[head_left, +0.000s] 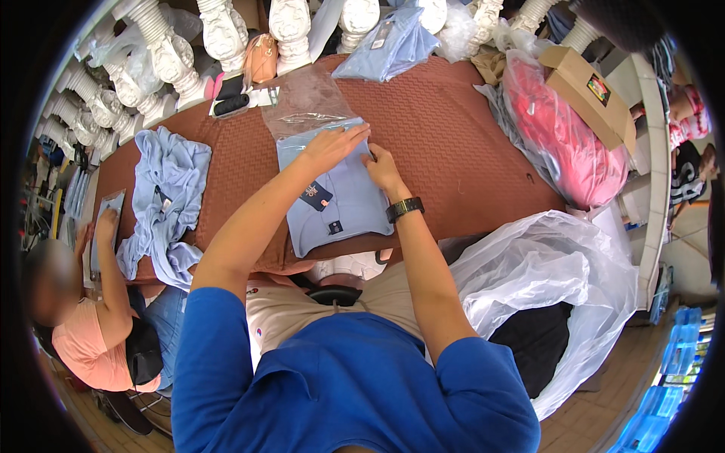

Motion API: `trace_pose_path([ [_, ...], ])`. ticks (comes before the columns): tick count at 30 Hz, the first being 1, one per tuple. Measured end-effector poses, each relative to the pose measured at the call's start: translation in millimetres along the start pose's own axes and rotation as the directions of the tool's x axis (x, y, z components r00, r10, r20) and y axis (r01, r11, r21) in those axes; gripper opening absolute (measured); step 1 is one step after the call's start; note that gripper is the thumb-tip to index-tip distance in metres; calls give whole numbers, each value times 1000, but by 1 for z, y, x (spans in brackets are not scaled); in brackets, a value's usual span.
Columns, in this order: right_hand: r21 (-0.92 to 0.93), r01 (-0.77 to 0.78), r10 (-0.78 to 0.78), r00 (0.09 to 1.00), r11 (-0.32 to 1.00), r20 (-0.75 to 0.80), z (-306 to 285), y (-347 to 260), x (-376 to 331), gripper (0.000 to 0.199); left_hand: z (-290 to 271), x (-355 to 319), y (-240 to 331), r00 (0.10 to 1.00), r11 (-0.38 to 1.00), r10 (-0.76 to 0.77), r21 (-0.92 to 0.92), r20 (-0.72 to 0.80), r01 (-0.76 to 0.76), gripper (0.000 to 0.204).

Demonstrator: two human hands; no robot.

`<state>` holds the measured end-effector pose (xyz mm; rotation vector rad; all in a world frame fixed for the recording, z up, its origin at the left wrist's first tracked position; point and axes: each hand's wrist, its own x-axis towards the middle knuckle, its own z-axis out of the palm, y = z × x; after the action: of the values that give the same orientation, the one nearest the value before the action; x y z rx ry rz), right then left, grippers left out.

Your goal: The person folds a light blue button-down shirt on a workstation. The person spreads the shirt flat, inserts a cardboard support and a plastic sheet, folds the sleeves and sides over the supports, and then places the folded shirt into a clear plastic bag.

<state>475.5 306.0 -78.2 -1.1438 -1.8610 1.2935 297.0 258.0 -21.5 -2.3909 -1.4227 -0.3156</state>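
A folded light blue shirt (302, 226) lies in front of me on the brown cloth, a dark hang tag (316, 196) and a smaller dark tag (334, 226) on top. Its far end meets a clear plastic bag (306, 102) that stretches away from me; how far the shirt sits inside is hard to make out. Across the far part of the shirt lies my left hand (337, 147), fingers stretched out flat toward its far right corner. My right hand (384, 170), below a dark wristwatch, is closed at the right edge, thumb and fingers pinching the shirt's side.
Crumpled light blue garments (168, 196) lie to the left, near a co-worker (98, 325) handling a bagged item. Bagged blue shirts (389, 45) rest at the far edge by white balusters (291, 30). On the right are a bagged red bundle (559, 128), a cardboard box (589, 98) and a large plastic sack (544, 257).
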Motion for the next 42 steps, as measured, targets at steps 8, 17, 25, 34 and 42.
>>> trace_pose_path([
  [8, 247, -108, 114, 993, 963, -10, -1, 1, -4, 30, -11, -9, 3, 996, 998, 35, -63, 88, -29, 60],
  [17, 531, -155, 121, 988, 833, 98, 3, -6, -7, 24, -15, -14, 6, 993, 1000, 30, -9, 113, -30, 73],
  [25, 517, -180, 189, 981, 837, 37, -3, -13, -8, 44, -24, -27, 7, 994, 997, 34, -78, 107, -26, 84],
  [34, 809, -238, -3, 959, 537, 284, -3, -13, 2, 56, -31, -14, -2, 996, 977, -95, -190, -2, 93, 86],
  [42, 835, -210, 27, 973, 509, 228, 4, -28, 0, 54, -25, -5, -13, 987, 974, -134, -172, 84, 147, 82],
])
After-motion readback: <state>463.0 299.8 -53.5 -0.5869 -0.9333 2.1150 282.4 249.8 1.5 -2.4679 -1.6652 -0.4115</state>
